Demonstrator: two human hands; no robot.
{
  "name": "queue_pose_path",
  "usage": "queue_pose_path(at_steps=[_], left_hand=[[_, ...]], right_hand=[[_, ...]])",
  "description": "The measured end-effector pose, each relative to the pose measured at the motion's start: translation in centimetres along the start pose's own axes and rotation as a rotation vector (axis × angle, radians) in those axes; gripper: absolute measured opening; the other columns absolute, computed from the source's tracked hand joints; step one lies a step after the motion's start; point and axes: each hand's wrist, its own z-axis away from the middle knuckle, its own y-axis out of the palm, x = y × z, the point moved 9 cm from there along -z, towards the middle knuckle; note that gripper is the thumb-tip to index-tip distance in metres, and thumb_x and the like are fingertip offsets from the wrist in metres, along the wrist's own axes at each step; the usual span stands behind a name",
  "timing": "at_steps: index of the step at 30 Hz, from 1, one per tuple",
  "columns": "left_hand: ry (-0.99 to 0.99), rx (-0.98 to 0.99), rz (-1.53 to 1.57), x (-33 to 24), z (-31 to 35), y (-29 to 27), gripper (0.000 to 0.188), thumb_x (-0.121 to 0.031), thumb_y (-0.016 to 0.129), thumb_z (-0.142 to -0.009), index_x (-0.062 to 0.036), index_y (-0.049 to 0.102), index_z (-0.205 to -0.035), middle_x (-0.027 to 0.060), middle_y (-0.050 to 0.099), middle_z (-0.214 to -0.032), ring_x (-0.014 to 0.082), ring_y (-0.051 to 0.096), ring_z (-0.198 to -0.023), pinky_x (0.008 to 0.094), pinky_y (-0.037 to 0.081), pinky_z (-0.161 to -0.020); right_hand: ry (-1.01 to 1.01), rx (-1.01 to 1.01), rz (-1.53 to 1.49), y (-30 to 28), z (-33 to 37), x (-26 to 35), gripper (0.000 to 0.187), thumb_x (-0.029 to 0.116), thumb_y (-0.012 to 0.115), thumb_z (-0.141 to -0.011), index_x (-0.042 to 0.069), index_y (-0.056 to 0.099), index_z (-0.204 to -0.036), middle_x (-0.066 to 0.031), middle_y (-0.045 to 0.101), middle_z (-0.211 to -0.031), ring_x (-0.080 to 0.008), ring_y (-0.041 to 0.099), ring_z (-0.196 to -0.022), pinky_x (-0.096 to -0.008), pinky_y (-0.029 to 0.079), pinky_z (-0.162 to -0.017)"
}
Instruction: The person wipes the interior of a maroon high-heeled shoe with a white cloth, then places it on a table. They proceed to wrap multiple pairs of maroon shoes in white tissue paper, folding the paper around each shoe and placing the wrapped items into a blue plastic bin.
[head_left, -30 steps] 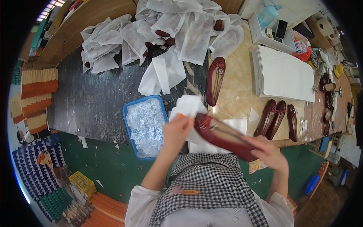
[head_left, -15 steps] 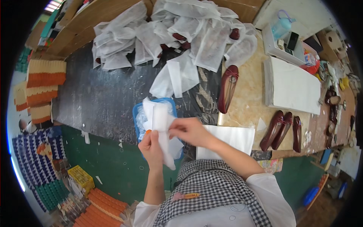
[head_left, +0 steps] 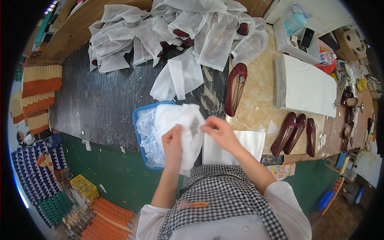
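Note:
A white fabric bag (head_left: pixel 187 136) hangs between my two hands, its mouth partly spread. My left hand (head_left: pixel 173 140) pinches its left side, and my right hand (head_left: pixel 218 131) grips its right edge. Behind the bag stands a blue basket (head_left: pixel 138 130) filled with crumpled clear plastic (head_left: pixel 149 140). To the right of my right hand lies a flat pile of white bags (head_left: pixel 236 148). A dark red ballet flat with a bow (head_left: pixel 237 90) rests beyond it on the tan tabletop. Whether anything is inside the held bag I cannot make out.
Many white bags holding shoes (head_left: pixel 218 40) are heaped at the back. On the right are a thick white stack (head_left: pixel 306 86), several more dark red flats (head_left: pixel 290 134) and a white tray (head_left: pixel 282 38) with a bottle and phone. Orange-and-cream stacks (head_left: pixel 42 82) stand at the left.
The narrow folded white bag has been spread wider between my hands. My right hand has moved to the right, away from my left. The whole view has shifted slightly.

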Motion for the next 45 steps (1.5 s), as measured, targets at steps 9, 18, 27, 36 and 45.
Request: queue_pose_path(at_steps=[9,18,27,36,45], left_hand=[[0.667,0.104,-0.736,-7.8,3.2,4.0,0.010,-0.006,0.067,-0.079,0.0018,0.063,-0.076,0.0082,0.046,-0.059,0.0155,0.041,-0.046,0.0281,0.032,-0.046],[0.667,0.056,-0.780,-6.2,3.6,1.0,0.010,-0.012,0.065,-0.081,-0.0026,0.065,-0.079,0.0100,0.050,-0.061,0.0221,0.049,-0.050,0.0326,0.038,-0.048],[0.520,-0.290,-0.175,-10.7,10.1,-7.5,0.029,-0.009,0.046,-0.092,0.0027,0.050,-0.066,-0.0021,0.046,-0.063,0.0057,0.043,-0.058,0.0230,0.035,-0.051],[0.397,0.174,-0.257,-1.3,9.5,1.9,0.035,-0.009,0.054,-0.090,-0.0019,0.037,-0.060,-0.0052,0.033,-0.060,0.0039,0.028,-0.059,0.0235,0.023,-0.051],[0.632,0.268,-0.589,2.6,14.9,15.4,0.022,-0.006,0.062,-0.083,0.0062,0.051,-0.069,-0.0009,0.034,-0.058,0.0067,0.029,-0.056,0.0261,0.023,-0.050]], right_hand=[[0.027,-0.644,0.523,-13.5,-3.0,-11.4,0.062,0.018,0.070,-0.078,0.003,0.042,-0.133,-0.0194,0.052,-0.121,-0.0274,0.051,-0.110,-0.0356,0.040,-0.093],[-0.063,0.457,0.799,-4.1,10.6,9.3,0.060,0.005,0.062,-0.076,0.013,0.046,-0.133,-0.0135,0.054,-0.116,-0.0311,0.050,-0.106,-0.0374,0.041,-0.096],[-0.356,0.241,-0.177,9.8,2.0,11.5,0.036,0.022,0.069,-0.079,0.001,0.059,-0.107,-0.0090,0.066,-0.097,-0.0130,0.060,-0.084,-0.0313,0.048,-0.070],[-0.124,-0.170,0.112,-8.1,15.0,-0.2,0.012,0.013,0.063,-0.082,0.003,0.064,-0.089,-0.0085,0.064,-0.077,-0.0194,0.062,-0.076,-0.0300,0.049,-0.072],[0.332,-1.024,0.510,-36.8,28.7,-21.9,0.058,0.017,0.063,-0.081,0.001,0.041,-0.132,-0.0250,0.043,-0.132,-0.0441,0.040,-0.121,-0.0460,0.033,-0.101]])
